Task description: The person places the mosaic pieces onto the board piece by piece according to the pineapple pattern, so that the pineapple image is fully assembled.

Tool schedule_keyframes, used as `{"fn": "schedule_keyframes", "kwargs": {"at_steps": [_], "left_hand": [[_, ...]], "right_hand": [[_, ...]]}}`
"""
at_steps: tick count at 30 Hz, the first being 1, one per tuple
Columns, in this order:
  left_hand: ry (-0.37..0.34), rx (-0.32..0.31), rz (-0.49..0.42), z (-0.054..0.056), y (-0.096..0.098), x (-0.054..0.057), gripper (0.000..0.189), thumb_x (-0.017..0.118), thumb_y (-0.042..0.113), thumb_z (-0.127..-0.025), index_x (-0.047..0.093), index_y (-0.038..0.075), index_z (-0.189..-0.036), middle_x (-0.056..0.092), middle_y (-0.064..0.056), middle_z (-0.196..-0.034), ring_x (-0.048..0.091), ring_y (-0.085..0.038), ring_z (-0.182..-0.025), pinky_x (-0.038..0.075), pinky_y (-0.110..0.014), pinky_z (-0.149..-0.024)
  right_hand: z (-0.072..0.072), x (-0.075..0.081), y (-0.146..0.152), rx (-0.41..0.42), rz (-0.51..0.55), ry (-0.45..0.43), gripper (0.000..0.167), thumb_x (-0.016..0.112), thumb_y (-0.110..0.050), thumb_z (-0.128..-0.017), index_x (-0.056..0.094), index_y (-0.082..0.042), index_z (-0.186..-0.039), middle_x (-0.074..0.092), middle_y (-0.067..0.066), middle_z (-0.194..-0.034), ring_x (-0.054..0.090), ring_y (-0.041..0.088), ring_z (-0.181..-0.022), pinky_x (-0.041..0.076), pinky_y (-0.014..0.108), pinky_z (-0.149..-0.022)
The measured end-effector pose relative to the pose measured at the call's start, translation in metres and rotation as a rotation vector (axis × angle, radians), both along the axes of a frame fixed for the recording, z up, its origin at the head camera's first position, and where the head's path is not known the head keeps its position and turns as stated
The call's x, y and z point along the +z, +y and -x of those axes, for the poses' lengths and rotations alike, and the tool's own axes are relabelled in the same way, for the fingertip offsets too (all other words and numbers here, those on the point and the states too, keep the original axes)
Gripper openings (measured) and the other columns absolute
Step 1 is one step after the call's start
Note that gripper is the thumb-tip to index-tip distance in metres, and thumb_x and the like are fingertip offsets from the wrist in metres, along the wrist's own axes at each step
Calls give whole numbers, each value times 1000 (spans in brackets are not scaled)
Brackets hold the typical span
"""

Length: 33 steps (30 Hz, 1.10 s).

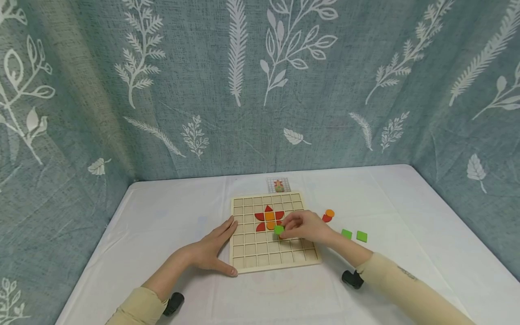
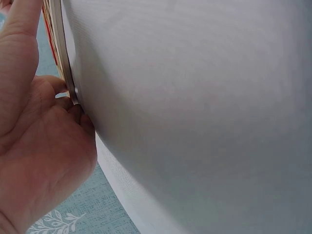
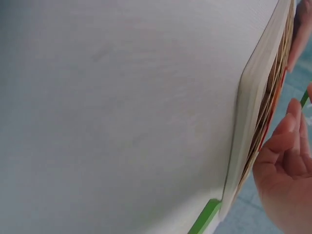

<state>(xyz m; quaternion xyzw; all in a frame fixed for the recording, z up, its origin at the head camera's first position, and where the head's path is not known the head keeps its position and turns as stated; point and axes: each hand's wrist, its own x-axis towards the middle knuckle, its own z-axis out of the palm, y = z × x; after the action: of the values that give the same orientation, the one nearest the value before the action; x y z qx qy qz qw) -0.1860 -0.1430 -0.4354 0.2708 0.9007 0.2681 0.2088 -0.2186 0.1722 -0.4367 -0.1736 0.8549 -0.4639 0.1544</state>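
Observation:
A wooden grid board [image 1: 252, 262] lies on the table, with red and orange pieces set in its upper middle squares. Above it my right hand [image 1: 304, 226] pinches a green square tile [image 1: 279, 229] between thumb and fingers, just below the orange circle [image 1: 271, 225]. In the right wrist view the green tile [image 3: 304, 99] shows edge-on at the fingertips. My left hand [image 1: 209, 250] rests along the board's left edge, its fingers and thumb spread. The left wrist view shows the left hand [image 2: 44, 146] against the board's side.
Right of the board lie two green tiles [image 1: 362, 236], an orange circle [image 1: 330, 213] and a red piece [image 1: 327, 218]. A small pattern card [image 1: 278, 185] sits behind the board's far edge. A blue-green curtain [image 1: 252, 135] with white leaves stands around the white table [image 1: 174, 203].

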Motion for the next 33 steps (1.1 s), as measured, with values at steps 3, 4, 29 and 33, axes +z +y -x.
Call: {"fn": "schedule_keyframes", "kwargs": {"at_steps": [3,4,29,33], "left_hand": [[0,1,-1,0,0,0,125,85,50,-71,7,-1,-155,-3,-19,-162,4,-40,-147,18,-58,-114],[-1,3,-2,0,0,0,125,85,50,-70,7,0,-155,-3,-18,-162,4,-40,-147,18,-58,-114],[-4,9,-1,1,0,0,126,85,50,-70,8,0,-156,-3,-18,-162,4,-39,-147,18,-57,-114],[-4,7,-1,1,0,0,126,85,50,-70,8,0,-155,-3,-18,-162,4,-39,-147,18,-57,-114]], "right_hand": [[1,0,-6,24,-41,60,26,83,-27,-79,70,-12,-96,65,-5,-77,58,12,-72,46,24,-65],[1,0,-8,32,-53,84,25,83,-26,-79,70,-13,-95,64,-5,-76,56,12,-70,45,24,-64],[-1,-1,-23,70,-99,167,16,81,-15,-81,72,-12,-93,67,-10,-81,61,8,-75,51,24,-70],[-2,-2,-22,83,-77,169,15,79,-15,-82,72,-11,-95,68,-9,-84,62,8,-76,51,24,-70]]}}
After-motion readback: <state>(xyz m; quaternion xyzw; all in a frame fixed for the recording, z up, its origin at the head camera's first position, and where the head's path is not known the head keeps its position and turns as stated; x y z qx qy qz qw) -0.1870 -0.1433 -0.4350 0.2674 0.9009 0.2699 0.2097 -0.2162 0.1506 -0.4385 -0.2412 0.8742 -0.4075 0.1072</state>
